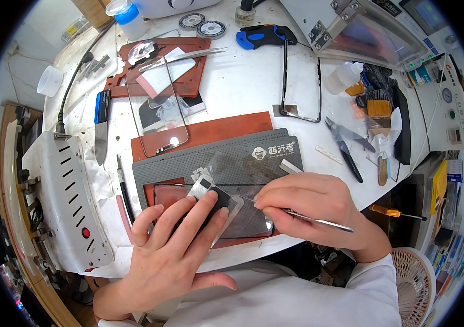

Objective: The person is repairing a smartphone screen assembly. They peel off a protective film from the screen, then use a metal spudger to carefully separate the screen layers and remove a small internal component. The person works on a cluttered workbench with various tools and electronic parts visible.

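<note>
My left hand lies with its fingers spread, the tips resting on a small dark piece with a silver-grey end. Beneath that piece is a dark-framed glass phone panel, with clear film over its right half. My right hand pinches a slim metal hand tool; its thin tip points left to the film's edge, close to the left fingertips. Whether tip and film touch, I cannot tell. The panel lies across a grey work mat and a brown-red pad.
Further back are a clear phone-shaped frame, a brown-red tray with tweezers, a black frame and a blue-black handled tool. Pliers lie at right, a blade knife at left, beside a white slotted machine.
</note>
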Motion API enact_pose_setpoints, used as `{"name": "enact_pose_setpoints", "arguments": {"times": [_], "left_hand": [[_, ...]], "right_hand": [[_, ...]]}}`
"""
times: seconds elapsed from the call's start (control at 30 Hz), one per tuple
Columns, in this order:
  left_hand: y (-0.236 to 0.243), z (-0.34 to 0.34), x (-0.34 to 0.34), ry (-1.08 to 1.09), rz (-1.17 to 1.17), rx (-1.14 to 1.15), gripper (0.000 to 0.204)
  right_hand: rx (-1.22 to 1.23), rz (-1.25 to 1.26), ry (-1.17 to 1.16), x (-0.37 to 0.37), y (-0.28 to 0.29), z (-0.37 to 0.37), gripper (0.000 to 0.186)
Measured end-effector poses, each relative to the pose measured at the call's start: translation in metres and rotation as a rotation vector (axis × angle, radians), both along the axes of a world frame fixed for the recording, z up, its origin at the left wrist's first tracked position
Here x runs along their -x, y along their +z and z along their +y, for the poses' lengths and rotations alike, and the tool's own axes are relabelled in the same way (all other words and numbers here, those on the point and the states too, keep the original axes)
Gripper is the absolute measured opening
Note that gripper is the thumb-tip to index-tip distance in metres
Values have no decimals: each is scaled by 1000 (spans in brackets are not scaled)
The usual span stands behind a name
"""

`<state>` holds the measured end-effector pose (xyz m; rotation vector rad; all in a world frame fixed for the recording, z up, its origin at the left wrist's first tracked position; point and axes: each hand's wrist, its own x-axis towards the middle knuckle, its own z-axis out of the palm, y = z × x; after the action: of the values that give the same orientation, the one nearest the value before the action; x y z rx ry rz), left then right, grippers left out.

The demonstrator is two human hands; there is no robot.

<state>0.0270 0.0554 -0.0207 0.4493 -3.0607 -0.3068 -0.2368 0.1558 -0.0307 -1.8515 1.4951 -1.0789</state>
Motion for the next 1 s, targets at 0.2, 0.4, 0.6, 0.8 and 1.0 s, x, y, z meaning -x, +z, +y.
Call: {"name": "enact_pose_setpoints", "arguments": {"times": [0.2, 0.4, 0.6, 0.8, 1.0], "left_hand": [[-1, 0, 0, -3, 11, 5, 99], [-2, 0, 0, -5, 12, 14, 99], [-1, 0, 1, 18, 26, -10, 89], [-1, 0, 0, 2, 12, 11, 99], [0, 1, 1, 29, 20, -11, 88]], "right_hand": [[-18, 3, -23, -3, 3, -1, 18], [-8, 8, 3, -1, 5, -3, 15], [-3, 37, 7, 1, 5, -4, 17], [-45, 26, 4, 2, 7, 0, 17], [-23, 18, -13, 1, 3, 2, 17]]}}
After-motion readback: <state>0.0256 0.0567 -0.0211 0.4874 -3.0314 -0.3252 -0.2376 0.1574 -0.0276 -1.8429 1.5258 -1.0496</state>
